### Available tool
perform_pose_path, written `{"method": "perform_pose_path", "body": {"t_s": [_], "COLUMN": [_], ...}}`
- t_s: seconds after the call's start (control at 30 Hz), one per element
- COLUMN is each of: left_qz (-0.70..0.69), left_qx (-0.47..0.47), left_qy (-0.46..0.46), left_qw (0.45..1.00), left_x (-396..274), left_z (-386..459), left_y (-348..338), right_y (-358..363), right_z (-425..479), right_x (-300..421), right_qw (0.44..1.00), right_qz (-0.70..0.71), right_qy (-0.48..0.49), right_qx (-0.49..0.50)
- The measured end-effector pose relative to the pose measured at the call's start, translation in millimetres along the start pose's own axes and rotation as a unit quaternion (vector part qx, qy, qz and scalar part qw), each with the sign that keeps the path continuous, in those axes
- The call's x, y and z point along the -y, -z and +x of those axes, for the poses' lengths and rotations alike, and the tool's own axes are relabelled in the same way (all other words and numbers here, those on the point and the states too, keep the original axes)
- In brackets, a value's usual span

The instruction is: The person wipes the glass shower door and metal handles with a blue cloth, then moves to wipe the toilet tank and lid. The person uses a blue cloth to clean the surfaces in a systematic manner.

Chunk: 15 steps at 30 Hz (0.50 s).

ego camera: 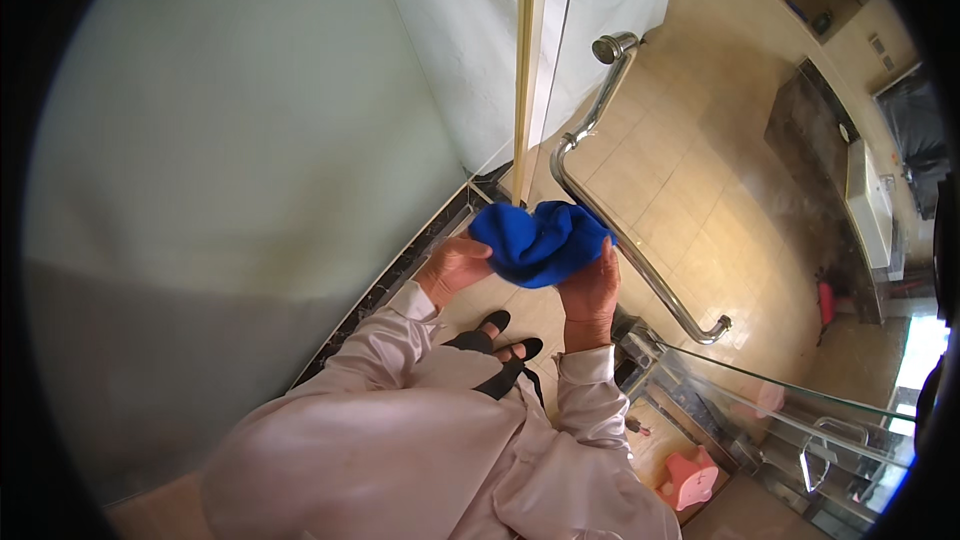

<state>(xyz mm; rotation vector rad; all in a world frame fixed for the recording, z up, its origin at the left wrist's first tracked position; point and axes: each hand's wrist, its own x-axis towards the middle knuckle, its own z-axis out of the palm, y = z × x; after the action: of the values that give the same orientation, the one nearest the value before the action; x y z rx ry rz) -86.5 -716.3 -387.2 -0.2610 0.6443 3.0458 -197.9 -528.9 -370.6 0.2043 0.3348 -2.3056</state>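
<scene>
A crumpled blue cloth (536, 244) is held up in front of me, bunched between both hands. My left hand (454, 264) grips its left edge, thumb on top. On the opposite side my right hand (591, 289) has hold of the lower right part, with some fingers hidden behind the fabric. Just beyond the cloth runs a bent chrome bar handle (622, 236), mounted on clear glass; whether the cloth touches it I cannot tell. The upright pale edge strip (526, 75) of the glass rises directly behind the cloth.
A frosted pale panel (247, 165) fills the left side above a dark marble sill (375, 285). At right are a white basin (868, 202) on a dark counter (814, 127) and a glass edge (780, 379). A pink plastic stool (688, 478) stands at lower right on the tiled floor.
</scene>
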Motion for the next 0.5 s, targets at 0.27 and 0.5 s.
{"method": "perform_pose_path", "body": {"t_s": [0.27,0.5], "left_qz": [0.288,0.431], "left_qx": [0.037,0.126], "left_qy": [0.034,0.134], "left_qw": [0.956,0.883], "left_x": [-6.1,23.8], "left_z": [4.9,41.3], "left_y": [-21.6,-100.4], "right_y": [-45.6,-71.6], "right_z": [-49.0,-82.3], "right_x": [25.5,55.7], "right_qw": [0.977,0.935], "right_qz": [-0.186,-0.316], "right_qy": [0.101,0.159], "right_qx": [-0.022,-0.039]}}
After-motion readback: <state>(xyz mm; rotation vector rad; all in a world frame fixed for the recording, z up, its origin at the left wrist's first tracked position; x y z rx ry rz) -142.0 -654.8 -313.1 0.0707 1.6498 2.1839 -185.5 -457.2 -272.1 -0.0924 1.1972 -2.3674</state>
